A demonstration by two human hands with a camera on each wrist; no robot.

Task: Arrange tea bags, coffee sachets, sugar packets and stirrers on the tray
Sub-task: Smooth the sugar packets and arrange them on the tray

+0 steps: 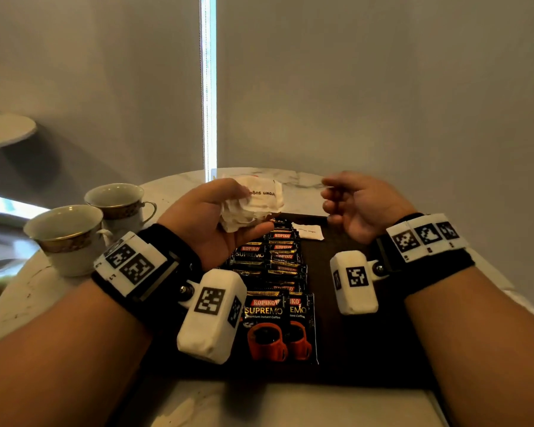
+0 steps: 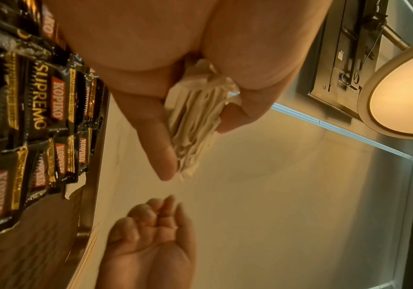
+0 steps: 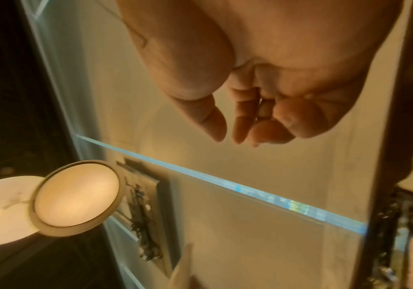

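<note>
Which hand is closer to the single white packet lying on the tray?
The right hand, by a little. It hangs empty just above and to the right of the single white packet. The left hand, gripping a bundle of sugar packets, is farther to its left.

Coffee sachets (image 1: 275,272) on tray (image 1: 367,349), lone sugar packet (image 1: 308,233) right of them, cups (image 1: 71,238) left.

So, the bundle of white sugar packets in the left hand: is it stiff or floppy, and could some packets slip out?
The sugar packets look like thin paper, crumpled and fanned at the edges, so probably floppy and light. The left hand grips many loose packets at once, so a few may slide out if the grip relaxes. The single packet lying flat on the tray would likely be fiddly to lift.
</note>
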